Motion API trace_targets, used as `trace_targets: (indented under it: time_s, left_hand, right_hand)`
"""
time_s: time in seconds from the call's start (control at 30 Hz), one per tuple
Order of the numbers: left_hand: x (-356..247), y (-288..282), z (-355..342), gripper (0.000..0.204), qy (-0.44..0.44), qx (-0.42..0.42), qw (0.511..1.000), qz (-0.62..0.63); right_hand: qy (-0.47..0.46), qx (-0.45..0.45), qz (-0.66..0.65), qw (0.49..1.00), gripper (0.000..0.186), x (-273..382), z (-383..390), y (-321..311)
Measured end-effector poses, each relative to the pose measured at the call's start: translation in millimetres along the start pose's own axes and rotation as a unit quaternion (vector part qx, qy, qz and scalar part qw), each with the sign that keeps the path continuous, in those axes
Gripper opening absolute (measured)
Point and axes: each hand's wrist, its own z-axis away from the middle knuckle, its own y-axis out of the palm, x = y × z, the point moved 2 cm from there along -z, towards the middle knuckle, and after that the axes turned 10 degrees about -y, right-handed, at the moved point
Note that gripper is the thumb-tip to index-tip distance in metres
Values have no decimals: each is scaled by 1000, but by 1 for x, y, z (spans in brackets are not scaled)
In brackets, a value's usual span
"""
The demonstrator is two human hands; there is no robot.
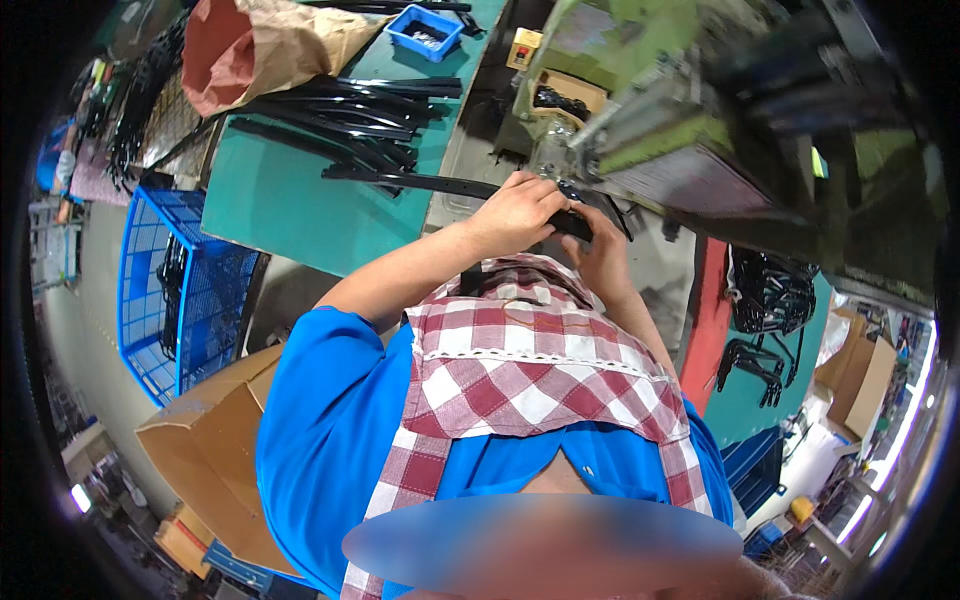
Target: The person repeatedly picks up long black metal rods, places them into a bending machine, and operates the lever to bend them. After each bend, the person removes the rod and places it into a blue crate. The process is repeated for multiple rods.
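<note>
So, the bar (430, 182) is black and long, and it's gripped near its right end by the left hand (515, 212), fingers wrapped over the top. The right hand (603, 255) is held just beside it, fingers at the black end; whether it's fully closed there can't really be told, since that bit is dark and partly covered. The free end is pointed toward 9 o'clock, over the edge of the green table (270, 190).

Going out from the hands: a green machine (690, 150) is seen at 2 o'clock, and a red beam (710, 310) at 4, with black parts (770, 295) piled past it. More bars (350, 115) are heaped on the table at 10, with a paper bag (270, 60) lying behind them. Small bits are held in a blue tray (405, 42) at 11. A carton (200, 430) can be spotted at 8.
</note>
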Motion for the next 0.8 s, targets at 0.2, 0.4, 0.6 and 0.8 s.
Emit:
trace_targets:
  time_s: [0.2,0.4,0.6,0.8]
  left_hand:
    - [65,-16,15,31,-178,162,968,70]
    - [96,-21,18,24,-293,267,885,244]
    - [73,-36,-15,30,-277,275,903,183]
    - [73,-47,-29,42,-282,229,925,110]
  right_hand:
    - [54,-76,-32,995,29,-19,21,-32]
    - [37,-59,117,991,33,-18,20,-57]
    - [-42,-90,263,960,42,-16,15,-70]
    - [-60,-85,282,954,40,-12,16,-70]
